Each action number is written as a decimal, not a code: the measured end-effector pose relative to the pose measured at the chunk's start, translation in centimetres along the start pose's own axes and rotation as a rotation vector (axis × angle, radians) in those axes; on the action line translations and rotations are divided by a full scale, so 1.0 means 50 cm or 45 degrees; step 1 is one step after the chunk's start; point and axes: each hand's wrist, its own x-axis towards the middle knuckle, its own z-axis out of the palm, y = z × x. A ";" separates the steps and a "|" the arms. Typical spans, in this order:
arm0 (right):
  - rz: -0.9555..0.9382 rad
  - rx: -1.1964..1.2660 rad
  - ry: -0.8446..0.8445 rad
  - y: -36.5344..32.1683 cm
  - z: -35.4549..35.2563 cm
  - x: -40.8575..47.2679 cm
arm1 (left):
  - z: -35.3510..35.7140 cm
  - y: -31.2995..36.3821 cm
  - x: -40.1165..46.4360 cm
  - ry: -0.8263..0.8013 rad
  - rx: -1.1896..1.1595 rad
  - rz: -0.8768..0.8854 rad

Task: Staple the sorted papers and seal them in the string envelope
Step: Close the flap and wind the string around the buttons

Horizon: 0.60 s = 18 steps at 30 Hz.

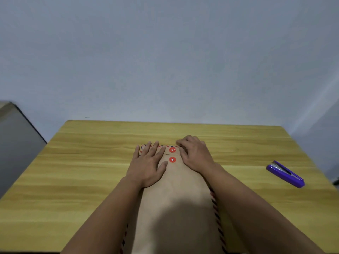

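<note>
A brown string envelope (176, 195) with red-and-blue striped edges lies lengthwise on the wooden table (82, 171), its flap folded down at the far end. Two red button discs (172, 154) sit one above the other near the flap's edge. My left hand (148, 164) lies flat on the envelope's left side, fingers spread, just left of the discs. To the right of the discs, my right hand (194, 154) rests on the flap with fingers curled, its fingertips at the top edge. A purple stapler (285, 174) lies on the table far to the right. No papers are visible.
A pale wall stands behind the table's far edge. A grey box-like object (16, 142) is off the table's left side. A dark shadow falls on the near part of the envelope.
</note>
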 end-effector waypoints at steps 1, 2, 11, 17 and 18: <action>0.013 -0.045 -0.066 0.010 -0.008 0.008 | 0.000 -0.001 -0.001 0.009 -0.001 0.000; 0.028 -0.067 -0.139 0.020 -0.017 0.017 | 0.001 -0.001 -0.001 0.014 -0.004 -0.002; 0.153 -0.085 -0.481 0.061 -0.101 0.079 | -0.001 0.000 -0.003 0.051 -0.029 -0.004; 0.252 -0.173 -0.305 0.077 -0.134 0.074 | 0.000 0.003 -0.003 0.070 -0.057 -0.010; 0.265 -0.134 -0.284 0.072 -0.135 0.077 | -0.001 0.003 -0.003 0.072 -0.060 -0.011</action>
